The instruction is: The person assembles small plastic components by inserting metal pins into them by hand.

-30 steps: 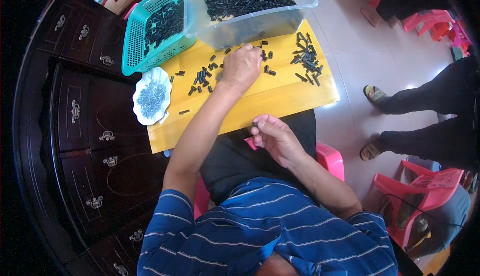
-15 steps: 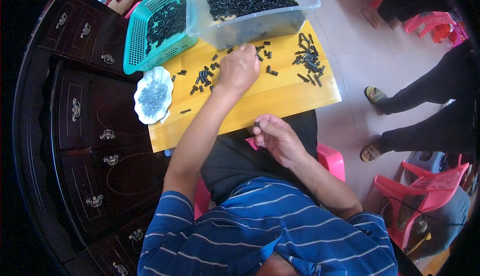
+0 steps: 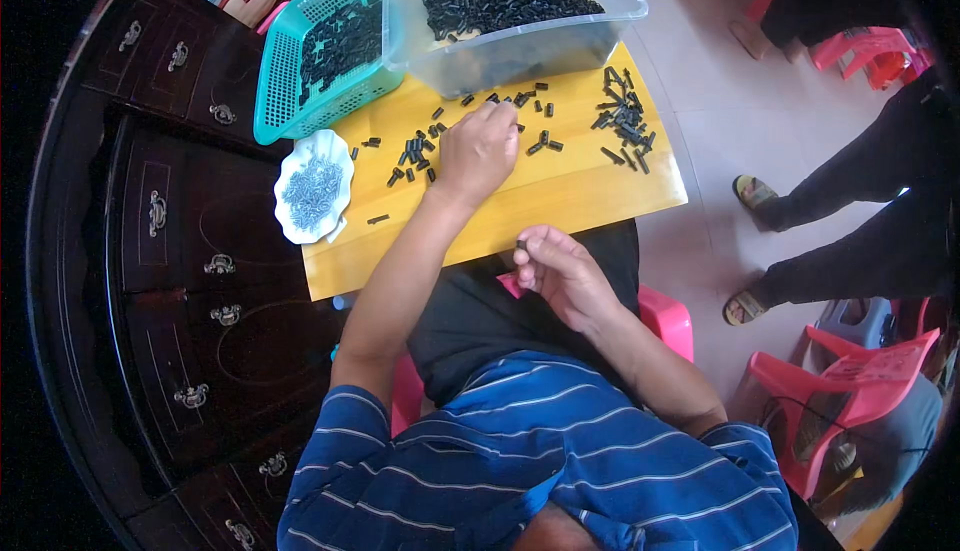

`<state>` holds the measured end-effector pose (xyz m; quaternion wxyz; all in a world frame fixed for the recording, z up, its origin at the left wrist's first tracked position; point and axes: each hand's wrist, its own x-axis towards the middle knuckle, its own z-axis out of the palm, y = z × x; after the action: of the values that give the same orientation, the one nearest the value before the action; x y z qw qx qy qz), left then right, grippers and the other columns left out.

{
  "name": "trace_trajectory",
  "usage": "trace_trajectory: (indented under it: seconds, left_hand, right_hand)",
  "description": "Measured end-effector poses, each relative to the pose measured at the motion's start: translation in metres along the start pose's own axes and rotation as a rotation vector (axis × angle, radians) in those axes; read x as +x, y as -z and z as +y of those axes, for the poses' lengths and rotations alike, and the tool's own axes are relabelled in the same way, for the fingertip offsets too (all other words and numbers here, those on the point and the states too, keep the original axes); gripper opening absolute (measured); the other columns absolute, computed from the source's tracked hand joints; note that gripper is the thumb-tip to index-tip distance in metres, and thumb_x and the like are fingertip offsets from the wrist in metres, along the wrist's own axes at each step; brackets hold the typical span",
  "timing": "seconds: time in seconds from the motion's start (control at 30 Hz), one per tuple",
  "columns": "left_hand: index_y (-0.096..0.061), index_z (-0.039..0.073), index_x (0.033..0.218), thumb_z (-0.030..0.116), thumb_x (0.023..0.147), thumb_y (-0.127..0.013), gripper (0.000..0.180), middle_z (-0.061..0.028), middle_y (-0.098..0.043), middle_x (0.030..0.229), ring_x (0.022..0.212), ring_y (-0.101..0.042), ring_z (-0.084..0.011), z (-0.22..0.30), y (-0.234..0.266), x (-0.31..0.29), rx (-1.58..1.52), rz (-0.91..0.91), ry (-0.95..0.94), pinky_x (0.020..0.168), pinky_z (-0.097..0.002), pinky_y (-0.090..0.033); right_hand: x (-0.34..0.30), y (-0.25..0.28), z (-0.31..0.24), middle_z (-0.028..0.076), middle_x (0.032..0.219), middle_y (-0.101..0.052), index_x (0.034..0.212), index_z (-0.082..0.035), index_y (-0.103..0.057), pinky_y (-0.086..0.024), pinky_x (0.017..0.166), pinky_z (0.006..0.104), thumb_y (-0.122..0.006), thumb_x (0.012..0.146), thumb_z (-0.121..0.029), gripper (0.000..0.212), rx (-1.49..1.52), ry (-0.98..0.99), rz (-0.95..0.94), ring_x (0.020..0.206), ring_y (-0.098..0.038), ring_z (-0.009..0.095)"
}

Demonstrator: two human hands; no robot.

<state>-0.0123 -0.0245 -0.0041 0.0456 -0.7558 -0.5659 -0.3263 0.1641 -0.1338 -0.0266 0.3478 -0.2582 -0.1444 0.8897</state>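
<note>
On the yellow tabletop (image 3: 400, 213), my left hand (image 3: 478, 151) reaches in among loose small black tubular pieces (image 3: 413, 154). Its fingers are curled down, and whatever they pinch, if anything, is hidden beneath them. Below the table's near edge, over my lap, my right hand (image 3: 565, 273) holds a small black piece (image 3: 521, 244) between thumb and forefinger. Longer thin black pieces (image 3: 628, 123) lie in a pile at the right of the table. To the left stands a white shell-shaped dish (image 3: 287, 209) with many small silvery metal bits (image 3: 313, 193).
At the back stand a green perforated basket (image 3: 268, 101) and a translucent plastic bin (image 3: 520, 63), both holding black pieces. Dark wooden drawers (image 3: 200, 211) border the left. A person's legs (image 3: 850, 191) and a red plastic chair (image 3: 850, 391) are at the right.
My left hand has shifted slightly among the black pieces, its fingers still curled. A black piece right of it lies differently. My right hand keeps its pinch. The whole view has shifted a little.
</note>
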Motion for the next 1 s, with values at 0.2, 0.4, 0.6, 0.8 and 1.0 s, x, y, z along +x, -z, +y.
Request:
trace_trajectory:
  seconds: [0.2,0.4,0.6,0.8,1.0]
  left_hand:
    - [-0.063,0.004,0.087,0.000,0.079,-0.064,0.010,-0.0093,-0.065,0.077,0.056,-0.060,-0.0209,0.015,0.030,-0.016,-0.329,0.011,0.198,0.052,-0.0330,-0.047]
    - [-0.068,0.001,0.089,-0.004,0.081,-0.061,0.012,-0.0070,-0.065,0.076,0.050,-0.051,-0.0080,0.015,0.039,-0.044,-0.539,-0.074,0.300,0.048,-0.0241,-0.040]
    - [-0.072,0.006,0.097,0.006,0.081,-0.056,0.022,-0.0130,-0.068,0.086,0.078,-0.066,-0.0314,0.030,0.019,-0.045,-0.555,-0.374,0.039,0.071,-0.0395,-0.054]
    - [-0.069,0.004,0.107,0.008,0.083,-0.057,0.027,-0.0157,-0.068,0.086,0.078,-0.067,-0.0331,0.032,0.005,-0.037,-0.333,-0.352,-0.002,0.071,-0.0412,-0.053]
    - [-0.066,0.001,0.106,0.006,0.084,-0.058,0.024,-0.0158,-0.067,0.079,0.070,-0.067,-0.0300,0.023,0.011,-0.040,-0.366,-0.265,0.143,0.066,-0.0377,-0.052]
  right_hand:
    - [0.000,0.002,-0.002,0.002,0.086,-0.068,0.105,-0.008,-0.061,-0.048,0.059,0.0213,-0.060,0.098,-0.019,0.013,0.027,0.005,0.007,0.067,-0.063,0.009]
    - [0.000,0.000,-0.003,0.003,0.085,-0.068,0.104,-0.007,-0.062,-0.050,0.061,0.0222,-0.061,0.097,-0.019,0.014,0.040,0.022,0.019,0.067,-0.064,0.009]
    - [-0.007,0.000,-0.004,0.005,0.078,-0.063,0.098,-0.003,-0.061,-0.051,0.068,0.0295,-0.064,0.093,-0.020,0.017,0.105,0.063,-0.498,0.066,-0.061,0.014]
    - [-0.010,-0.004,-0.005,0.006,0.078,-0.061,0.095,-0.004,-0.059,-0.046,0.072,0.0302,-0.063,0.092,-0.020,0.017,0.111,-0.015,-0.556,0.073,-0.059,0.016]
    - [-0.009,-0.004,-0.007,0.005,0.079,-0.062,0.098,-0.004,-0.059,-0.047,0.072,0.0298,-0.062,0.093,-0.019,0.016,0.124,-0.002,-0.531,0.073,-0.060,0.015]
